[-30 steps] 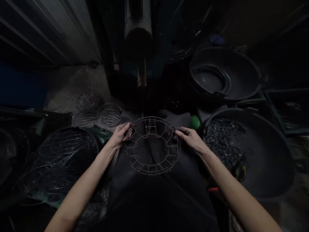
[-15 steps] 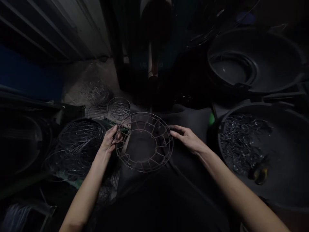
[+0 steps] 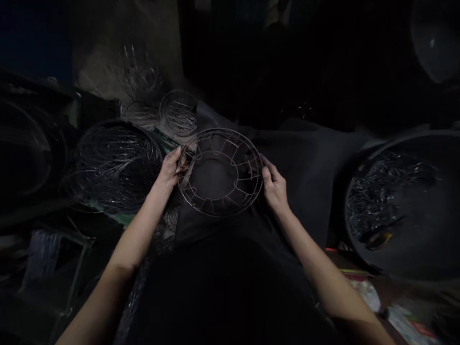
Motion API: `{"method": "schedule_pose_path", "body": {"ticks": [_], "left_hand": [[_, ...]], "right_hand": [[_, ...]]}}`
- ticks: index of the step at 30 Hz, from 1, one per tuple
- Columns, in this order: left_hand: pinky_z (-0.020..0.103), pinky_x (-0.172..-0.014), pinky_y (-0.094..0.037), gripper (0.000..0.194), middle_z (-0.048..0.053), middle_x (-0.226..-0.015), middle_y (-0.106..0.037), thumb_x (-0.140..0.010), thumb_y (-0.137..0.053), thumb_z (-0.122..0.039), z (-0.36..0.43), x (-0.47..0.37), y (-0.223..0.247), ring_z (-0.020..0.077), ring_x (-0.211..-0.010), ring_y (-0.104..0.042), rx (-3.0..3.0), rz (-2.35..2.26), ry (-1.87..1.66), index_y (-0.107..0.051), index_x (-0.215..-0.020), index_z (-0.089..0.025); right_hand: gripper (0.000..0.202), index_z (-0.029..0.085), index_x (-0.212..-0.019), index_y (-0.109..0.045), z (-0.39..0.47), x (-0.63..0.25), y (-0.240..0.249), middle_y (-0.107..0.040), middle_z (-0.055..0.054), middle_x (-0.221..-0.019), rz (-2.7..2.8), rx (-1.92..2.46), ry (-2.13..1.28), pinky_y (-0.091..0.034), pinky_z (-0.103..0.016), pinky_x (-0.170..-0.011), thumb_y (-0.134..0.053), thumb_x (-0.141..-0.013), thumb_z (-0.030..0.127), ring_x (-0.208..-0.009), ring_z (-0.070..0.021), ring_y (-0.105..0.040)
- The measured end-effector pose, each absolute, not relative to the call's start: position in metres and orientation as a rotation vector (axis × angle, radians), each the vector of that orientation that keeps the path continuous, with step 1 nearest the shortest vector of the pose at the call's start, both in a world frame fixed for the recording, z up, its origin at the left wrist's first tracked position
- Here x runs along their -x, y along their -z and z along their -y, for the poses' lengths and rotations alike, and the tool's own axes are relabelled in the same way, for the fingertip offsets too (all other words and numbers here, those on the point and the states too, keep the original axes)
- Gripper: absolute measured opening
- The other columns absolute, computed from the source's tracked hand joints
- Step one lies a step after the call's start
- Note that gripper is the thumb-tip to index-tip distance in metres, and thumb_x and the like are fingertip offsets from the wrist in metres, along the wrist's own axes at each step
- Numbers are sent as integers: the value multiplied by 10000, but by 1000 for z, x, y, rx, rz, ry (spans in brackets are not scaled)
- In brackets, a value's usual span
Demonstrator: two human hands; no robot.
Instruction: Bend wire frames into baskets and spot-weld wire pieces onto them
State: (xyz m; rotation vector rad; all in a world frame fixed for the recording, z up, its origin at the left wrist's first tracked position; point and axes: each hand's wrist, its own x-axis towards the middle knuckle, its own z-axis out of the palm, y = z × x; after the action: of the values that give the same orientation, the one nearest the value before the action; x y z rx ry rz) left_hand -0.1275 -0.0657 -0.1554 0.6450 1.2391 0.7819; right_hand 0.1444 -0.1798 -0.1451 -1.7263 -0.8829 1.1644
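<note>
A round wire frame (image 3: 220,213), made of an outer and an inner ring joined by bent wires, is held up over my dark-clothed lap. My left hand (image 3: 173,166) grips its left edge, fingers curled round the wire. On the opposite side, my right hand (image 3: 275,186) pinches the right edge between thumb and fingers. The picture is dark, so fine wire details near both hands are hard to make out.
Left of my arm stands a tub full of wire rings (image 3: 115,165). Behind it, a wire basket (image 3: 178,112) of thin pieces lies beside more wire (image 3: 142,76). At the right, a large dark tub (image 3: 427,230) holds small metal pieces (image 3: 373,191) and a yellow-black object (image 3: 379,238).
The view has turned and dropped, so most things appear higher. My right hand has shifted its hold on the frame's right edge, its fingers now closed round the rim.
</note>
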Motion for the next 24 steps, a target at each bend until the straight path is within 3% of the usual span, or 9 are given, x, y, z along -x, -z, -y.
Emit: {"method": "schedule_pose_path", "body": {"ticks": [3,6,9,11,13,16,20,24], "left_hand": [[177,-357,-275,329,-92,-412,-353,-788,-657,-454,68,128,163,20,-293,-199,-657,-1220,-826,-544,-686,-162],[178,-345,-258,312,-91,-424,-354,-817,-625,-448,68,127,165,19,-287,-186,-654,-1246,-829,-563,-705,-164],[172,-350,-275,277,-89,-421,-357,-880,-553,-388,66,124,159,20,-285,-184,-645,-1300,-798,-582,-729,-157],[162,-352,-278,281,-83,-425,-377,-917,-495,-339,64,120,148,18,-285,-186,-614,-1344,-780,-573,-723,-151],[152,-361,-285,295,-80,-435,-388,-940,-453,-304,61,117,133,14,-291,-185,-563,-1333,-786,-552,-709,-148],[142,-361,-274,327,-82,-430,-363,-965,-392,-271,59,113,116,16,-301,-174,-470,-1288,-871,-523,-690,-152],[144,-348,-270,339,-71,-429,-381,-961,-395,-238,65,116,117,24,-307,-202,-367,-1404,-969,-482,-643,-162],[152,-360,-291,302,-63,-462,-412,-948,-437,-263,72,124,138,27,-314,-247,-431,-1380,-1003,-512,-672,-164]], "right_hand": [[512,273,-1332,-475,205,-134,142,-444,-29,-1422,1038,1808,-1135,-278,-437,-1121,-421,-893,531,-1334,-214,-367],[545,286,-1383,-385,226,-124,142,-492,-57,-1379,813,1814,-1287,-407,-442,-1035,-446,-890,512,-1250,-221,-482],[467,208,-1193,-539,232,-116,140,-683,-79,-1043,490,1737,-1427,-554,-380,-819,-533,-841,515,-952,-214,-668],[399,179,-989,-606,226,-117,136,-687,-36,-792,387,1679,-1457,-576,-305,-679,-590,-796,527,-761,-182,-693],[382,182,-919,-611,212,-124,131,-654,2,-697,373,1633,-1402,-564,-250,-600,-636,-759,528,-655,-146,-676],[406,216,-1005,-597,191,-134,128,-674,2,-809,427,1557,-1370,-564,-242,-599,-676,-733,506,-662,-132,-672],[566,283,-1174,-502,187,-126,139,-669,-8,-1012,409,1461,-1574,-582,-304,-695,-726,-688,467,-766,-152,-685],[542,287,-1167,-485,208,-110,153,-657,-4,-1014,381,1466,-1582,-569,-326,-787,-704,-707,473,-836,-147,-676]]}}
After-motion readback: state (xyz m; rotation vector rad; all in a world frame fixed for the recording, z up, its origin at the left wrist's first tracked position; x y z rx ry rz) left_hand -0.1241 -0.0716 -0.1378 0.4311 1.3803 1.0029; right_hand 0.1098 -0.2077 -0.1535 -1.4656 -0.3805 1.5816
